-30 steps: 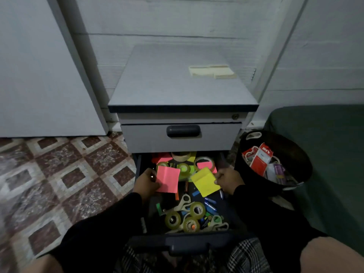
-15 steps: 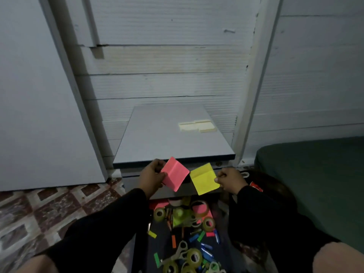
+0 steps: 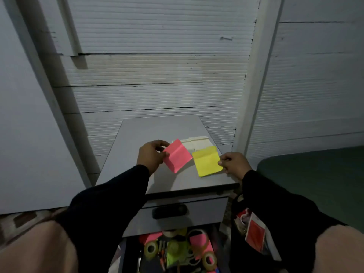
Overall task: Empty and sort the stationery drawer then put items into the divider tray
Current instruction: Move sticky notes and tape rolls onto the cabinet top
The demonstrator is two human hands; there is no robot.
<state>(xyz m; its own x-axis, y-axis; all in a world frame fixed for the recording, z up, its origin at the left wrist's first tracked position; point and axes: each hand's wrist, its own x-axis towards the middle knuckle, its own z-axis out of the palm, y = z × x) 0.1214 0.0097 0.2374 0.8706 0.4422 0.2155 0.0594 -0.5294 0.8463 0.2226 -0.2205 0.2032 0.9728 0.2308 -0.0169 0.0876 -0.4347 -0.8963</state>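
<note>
My left hand (image 3: 150, 156) pinches a pink sticky-note pad (image 3: 177, 156) by its left edge, over the grey cabinet top (image 3: 137, 138). To its right, my right hand (image 3: 233, 164) pinches a yellow sticky-note pad (image 3: 207, 164) by its right edge. Both pads hang just in front of pale yellow note pads (image 3: 194, 143) lying on the cabinet top. Below, the open stationery drawer (image 3: 177, 253) shows tape rolls, pink pads and small coloured items. No divider tray is in view.
The shut upper drawer with a dark handle (image 3: 169, 211) sits under the cabinet top. A dark bin (image 3: 254, 233) holding red-and-white packets stands right of the drawer. A green surface (image 3: 315, 180) lies at the right, white panelled wall behind, tiled floor at left.
Both hands lifted the pink and yellow pads out of the drawer and up over the cabinet top, near the pale pads. The view tilted upward.
</note>
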